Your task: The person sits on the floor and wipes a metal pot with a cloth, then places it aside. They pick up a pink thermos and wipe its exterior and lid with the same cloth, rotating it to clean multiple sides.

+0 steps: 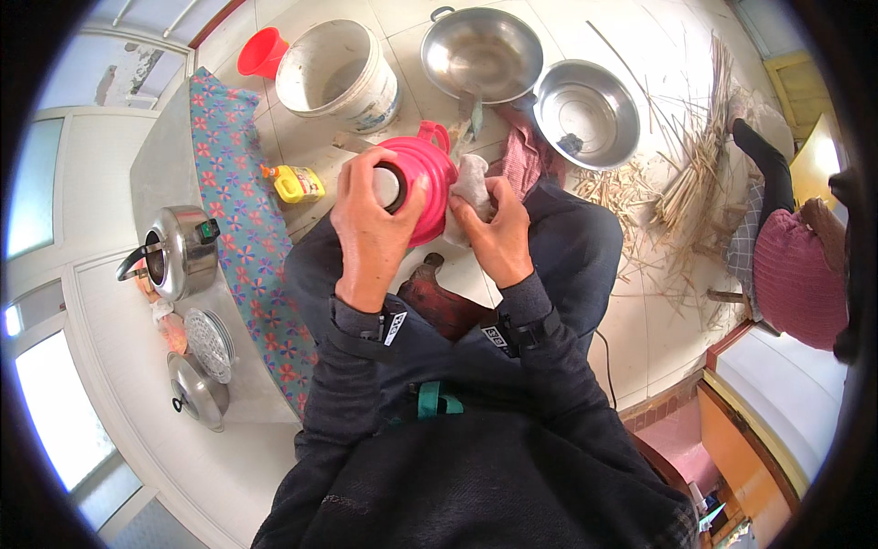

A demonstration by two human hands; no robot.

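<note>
My left hand (374, 240) grips a bright pink plastic vessel, apparently a thermos flask (433, 199), around a dark ring with a silvery round centre. The flask lies tilted above my knees, its looped handle (433, 132) pointing away from me. In my right hand (506, 237) is a bunched greyish-white cloth (472, 182), pressed to the flask's right side. Part of the flask is hidden behind my fingers and the cloth. Below, between my legs, a reddish-brown shoe (435, 295) is partly seen on the tiled floor.
Ahead stand a white bucket (384, 103), a red container (260, 55), a steel wok (480, 41) and a steel basin (603, 110) with a dark scrubber. A yellow bottle (298, 185) is left. The side table (164, 137) holds a kettle (195, 250). Rightward are straw (686, 178) and another person (796, 274).
</note>
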